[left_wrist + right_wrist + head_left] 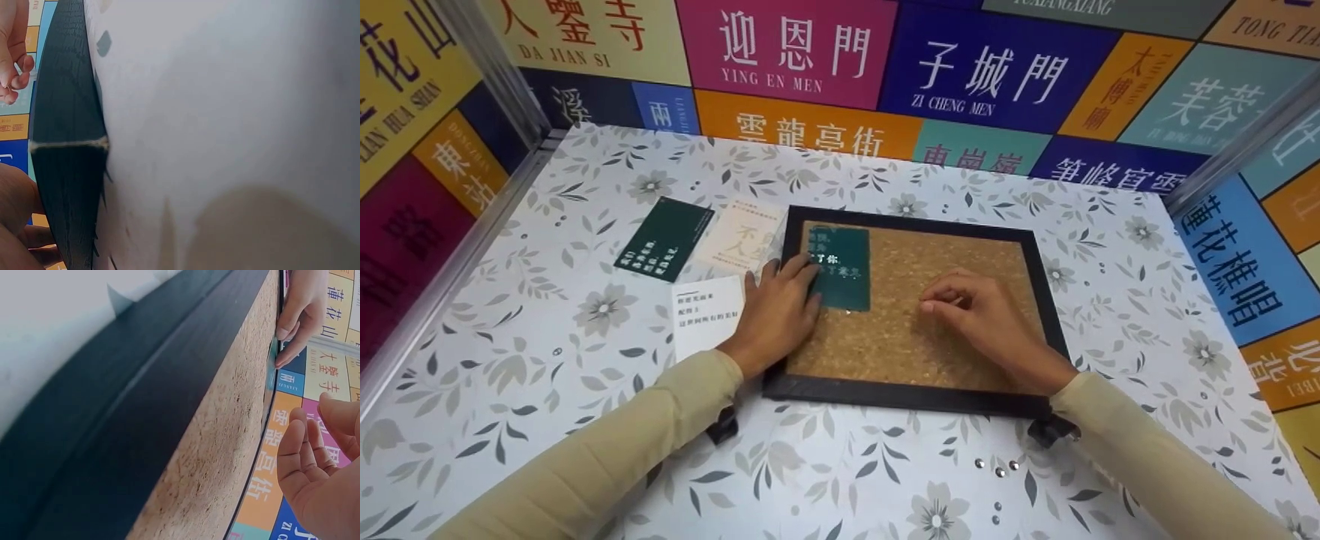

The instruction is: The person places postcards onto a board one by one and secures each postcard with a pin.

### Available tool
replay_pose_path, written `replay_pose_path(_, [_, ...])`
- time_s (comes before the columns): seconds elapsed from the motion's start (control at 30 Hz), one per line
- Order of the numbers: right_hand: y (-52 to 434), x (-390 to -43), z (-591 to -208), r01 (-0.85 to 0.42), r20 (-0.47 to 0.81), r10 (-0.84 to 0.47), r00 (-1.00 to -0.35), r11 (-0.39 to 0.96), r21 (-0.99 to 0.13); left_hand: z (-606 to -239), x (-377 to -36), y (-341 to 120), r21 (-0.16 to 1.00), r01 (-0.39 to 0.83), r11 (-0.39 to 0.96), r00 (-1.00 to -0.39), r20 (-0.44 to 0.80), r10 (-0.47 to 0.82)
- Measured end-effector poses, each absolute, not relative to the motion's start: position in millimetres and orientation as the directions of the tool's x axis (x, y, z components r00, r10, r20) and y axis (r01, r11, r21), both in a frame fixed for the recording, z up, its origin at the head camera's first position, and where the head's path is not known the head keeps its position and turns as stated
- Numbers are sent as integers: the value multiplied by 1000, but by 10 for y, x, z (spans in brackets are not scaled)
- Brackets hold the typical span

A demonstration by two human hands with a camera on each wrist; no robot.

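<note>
Since the left hand [780, 311] lays outstretched fingers at the edge of the green card [844, 285], just beside it on the corkboard [885, 345], a nudge could skew it; whether the curled right hand [986, 319] pinches anything, I cannot tell.

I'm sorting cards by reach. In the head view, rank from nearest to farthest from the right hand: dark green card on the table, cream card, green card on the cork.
1. Green card on the cork, left of the right hand.
2. Cream card, left of the black frame.
3. Dark green card on the table, farthest left.
</note>
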State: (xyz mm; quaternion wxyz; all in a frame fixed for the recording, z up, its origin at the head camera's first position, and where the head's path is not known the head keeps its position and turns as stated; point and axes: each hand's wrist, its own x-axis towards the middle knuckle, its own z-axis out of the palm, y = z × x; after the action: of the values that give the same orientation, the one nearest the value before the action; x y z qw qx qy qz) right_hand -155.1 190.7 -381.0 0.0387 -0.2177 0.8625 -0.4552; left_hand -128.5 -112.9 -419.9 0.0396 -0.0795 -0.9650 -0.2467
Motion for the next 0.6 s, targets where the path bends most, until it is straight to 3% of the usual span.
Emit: replay_pose_path(0.6, [1881,-1730,-3835,-248,50,-349,-936,549,-798,-4210,-1278,-1123,472,188,861,-981,136,140])
